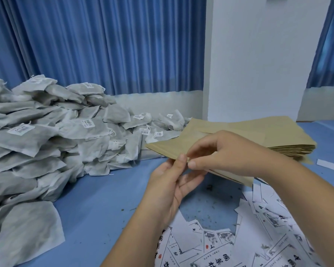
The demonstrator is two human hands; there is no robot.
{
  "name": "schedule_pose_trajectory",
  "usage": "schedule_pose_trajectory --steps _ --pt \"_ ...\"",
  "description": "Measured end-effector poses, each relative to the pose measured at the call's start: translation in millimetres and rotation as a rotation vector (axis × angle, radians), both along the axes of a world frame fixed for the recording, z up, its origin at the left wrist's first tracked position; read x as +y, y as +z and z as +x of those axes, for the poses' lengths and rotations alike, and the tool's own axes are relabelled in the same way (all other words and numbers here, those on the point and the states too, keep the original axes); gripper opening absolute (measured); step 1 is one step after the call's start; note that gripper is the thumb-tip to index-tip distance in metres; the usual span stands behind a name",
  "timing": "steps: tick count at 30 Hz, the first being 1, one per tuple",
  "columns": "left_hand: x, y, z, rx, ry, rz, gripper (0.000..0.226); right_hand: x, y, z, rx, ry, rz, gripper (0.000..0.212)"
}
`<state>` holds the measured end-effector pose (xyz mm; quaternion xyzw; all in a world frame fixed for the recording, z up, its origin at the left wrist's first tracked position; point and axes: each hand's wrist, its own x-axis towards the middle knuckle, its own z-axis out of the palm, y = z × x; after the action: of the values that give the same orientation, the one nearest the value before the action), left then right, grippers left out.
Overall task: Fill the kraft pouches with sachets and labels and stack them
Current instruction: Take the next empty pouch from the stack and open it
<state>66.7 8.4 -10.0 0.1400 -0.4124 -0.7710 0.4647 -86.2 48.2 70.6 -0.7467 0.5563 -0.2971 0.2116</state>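
Note:
A flat kraft pouch [168,146] is lifted a little above the blue table, its near edge between my hands. My left hand [172,182] pinches that edge from below with thumb and fingers. My right hand [218,153] pinches the same edge from above, thumb tip beside my left thumb. Behind it lies a stack of kraft pouches [258,132]. A big heap of grey-white sachets [52,132], some with barcode stickers, fills the left side. White printed labels [229,247] lie scattered at the lower right.
The blue table [96,199] has small dark crumbs on it. Blue curtains [104,45] and a white wall column [258,54] stand behind. A loose white paper strip [330,165] lies at the right edge.

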Motion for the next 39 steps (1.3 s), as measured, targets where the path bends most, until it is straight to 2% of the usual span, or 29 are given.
schedule_pose_trajectory --steps 4,6,12,17,23,25,29,32,36,39 --pt "-0.1 -3.3 -1.1 0.042 -0.023 0.001 0.030 -0.7 -2.1 -5.7 -0.028 0.032 0.051 0.018" --pt "0.1 -3.8 -1.9 0.029 -0.030 -0.011 0.029 -0.5 -2.6 -8.2 -0.035 0.038 0.079 0.019" --pt "1.9 -1.5 -3.3 -0.019 -0.011 -0.005 0.034 1.4 -3.7 -14.2 -0.108 0.050 0.126 0.032" --pt "3.5 -0.1 -0.7 -0.041 0.010 0.016 0.054 -0.9 -6.8 -17.4 -0.166 0.094 0.131 0.025" --pt "3.1 -1.2 -0.5 -0.059 -0.011 -0.006 0.054 -2.6 -10.3 -21.8 -0.238 0.122 0.203 0.036" --pt "3.2 -1.5 -0.7 -0.084 -0.018 -0.020 0.056 -1.6 -10.1 -22.9 -0.230 0.104 0.214 0.030" --pt "2.7 -2.1 -0.3 -0.084 -0.039 -0.024 0.047 0.2 -6.5 -19.8 -0.190 0.066 0.185 0.011" --pt "2.1 -1.7 0.0 -0.094 -0.040 -0.021 0.047 1.4 -4.0 -18.3 -0.154 0.062 0.183 0.009" --pt "1.3 -1.7 0.8 -0.111 -0.041 -0.031 0.028 0.7 -4.6 -16.8 -0.103 0.042 0.186 0.009" --pt "0.9 -1.4 1.5 -0.107 -0.047 -0.029 0.030 0.3 -4.6 -15.2 -0.082 0.030 0.165 0.007"
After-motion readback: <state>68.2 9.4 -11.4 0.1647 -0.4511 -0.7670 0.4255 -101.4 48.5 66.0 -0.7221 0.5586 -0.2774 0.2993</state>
